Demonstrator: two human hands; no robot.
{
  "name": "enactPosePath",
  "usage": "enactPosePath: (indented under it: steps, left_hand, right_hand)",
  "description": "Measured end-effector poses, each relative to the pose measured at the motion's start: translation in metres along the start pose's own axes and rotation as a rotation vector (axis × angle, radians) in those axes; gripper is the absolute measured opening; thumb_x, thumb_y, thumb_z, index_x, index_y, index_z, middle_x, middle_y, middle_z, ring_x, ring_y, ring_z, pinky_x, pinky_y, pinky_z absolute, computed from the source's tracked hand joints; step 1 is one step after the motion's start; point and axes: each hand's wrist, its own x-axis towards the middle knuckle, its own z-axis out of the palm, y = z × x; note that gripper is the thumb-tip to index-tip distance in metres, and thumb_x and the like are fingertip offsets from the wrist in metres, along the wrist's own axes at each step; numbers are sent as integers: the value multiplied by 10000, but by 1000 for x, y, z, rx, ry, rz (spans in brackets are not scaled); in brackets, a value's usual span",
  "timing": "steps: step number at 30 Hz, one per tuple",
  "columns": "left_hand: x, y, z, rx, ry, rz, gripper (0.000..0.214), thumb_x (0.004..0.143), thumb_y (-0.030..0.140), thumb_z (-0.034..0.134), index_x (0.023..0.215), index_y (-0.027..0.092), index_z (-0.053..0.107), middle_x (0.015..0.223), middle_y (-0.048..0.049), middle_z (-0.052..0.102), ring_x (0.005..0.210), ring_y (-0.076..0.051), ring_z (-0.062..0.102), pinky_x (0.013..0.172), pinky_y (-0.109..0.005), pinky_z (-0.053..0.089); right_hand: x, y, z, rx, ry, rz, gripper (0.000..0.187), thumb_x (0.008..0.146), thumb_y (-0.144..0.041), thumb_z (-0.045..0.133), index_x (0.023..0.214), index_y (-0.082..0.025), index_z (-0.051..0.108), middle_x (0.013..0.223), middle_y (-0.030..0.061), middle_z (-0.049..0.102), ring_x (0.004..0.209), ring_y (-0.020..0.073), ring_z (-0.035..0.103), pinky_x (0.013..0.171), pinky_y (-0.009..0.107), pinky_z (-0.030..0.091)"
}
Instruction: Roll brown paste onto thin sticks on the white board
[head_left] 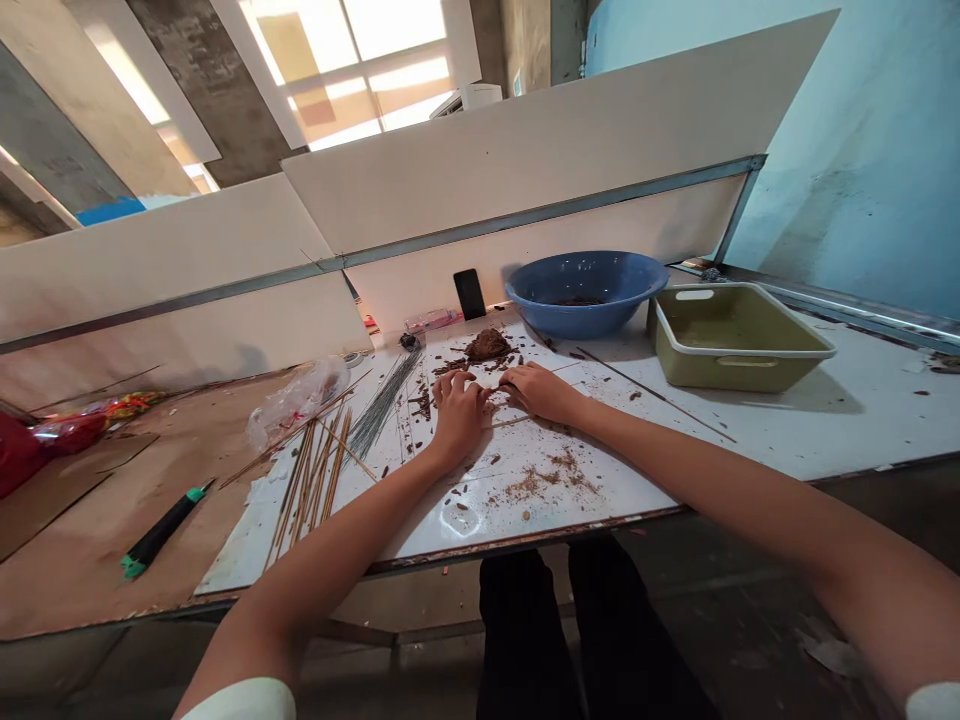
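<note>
The left hand (pixel 459 415) and right hand (pixel 538 392) are found curled together mid-board over a thin stick (pixel 511 422), the grip hidden. Brown paste (pixel 489 346) is heaped by the far edge of the white board (pixel 480 500); bare wires (pixel 382 400) are left beside brown-coated sticks (pixel 309 480).

Head-worn view, facing down at hands (pixel 459 415) (pixel 540 392)

Bright daylight from an overhead window (pixel 352 70), soft shadows beside the blue bowl (pixel 585 312), wide-angle bending at the edges
</note>
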Motion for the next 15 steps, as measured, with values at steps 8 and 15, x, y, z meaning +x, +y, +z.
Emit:
enactPosePath:
  steps: [8,15]
  left_hand:
    - [0,1,0,13,1,-20,209,1126,267,592,1070,241,792,1463,-158,704,1468,-400,529,1240,-643,421]
    - [-2,0,2,21,4,-32,170,1108,260,605,1103,252,774,1483,-163,685,1491,-408,510,1250,-653,392]
  right_hand:
    - [0,2,0,14,24,-15,161,1154,-217,586,1170,-195,744,1156,138,834,1078,309,751,1021,444,499]
    - [0,1,-2,29,24,-4,134,1126,-197,630,1179,-196,753,1160,136,837,1086,318,763,1037,454,499]
